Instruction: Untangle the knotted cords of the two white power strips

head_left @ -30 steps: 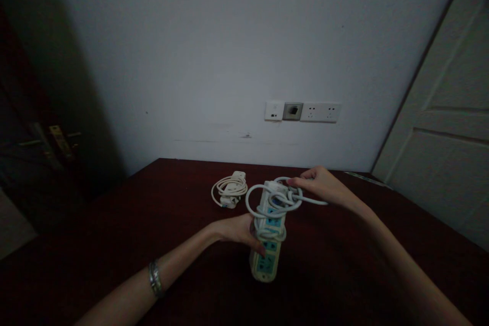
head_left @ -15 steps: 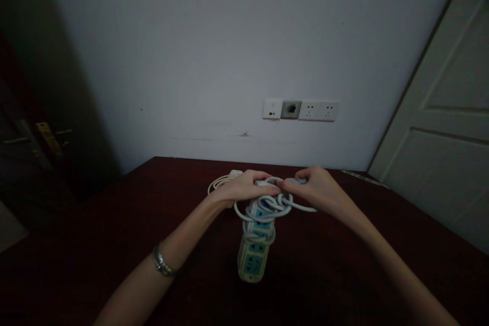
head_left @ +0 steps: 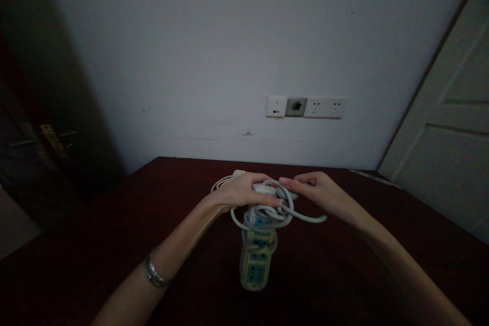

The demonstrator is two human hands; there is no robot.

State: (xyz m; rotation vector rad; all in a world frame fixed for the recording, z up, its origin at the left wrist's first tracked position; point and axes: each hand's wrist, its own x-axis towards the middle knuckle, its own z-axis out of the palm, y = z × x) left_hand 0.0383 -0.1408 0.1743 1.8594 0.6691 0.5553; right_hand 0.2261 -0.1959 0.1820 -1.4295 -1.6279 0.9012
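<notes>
A power strip (head_left: 255,273) with blue-green socket panels stands out towards me, its pale cable (head_left: 260,249) wound around it in loose loops. My left hand (head_left: 246,191) grips the far end of the strip, thumb and fingers closed around it and some cable loops. Beside it on the right is my right hand (head_left: 315,186), its thumb stretched to the edge of a raised loop and its other fingers curled back, apart from the thumb. The pale plug (head_left: 288,194) shows partly behind that loop. A length of cable sticks out to the right below the right hand.
A second coiled white cord (head_left: 223,182) with a pale plug (head_left: 239,173) lies on the dark red table (head_left: 183,178) behind my left wrist. The wall behind carries socket plates (head_left: 324,108). A pale door (head_left: 454,147) is at the right, a dark door handle (head_left: 53,137) at the left.
The plug, held in my right hand before, now sits at the cable loop, and that hand has parted from it. The loop stands higher. The view has shifted slightly.
</notes>
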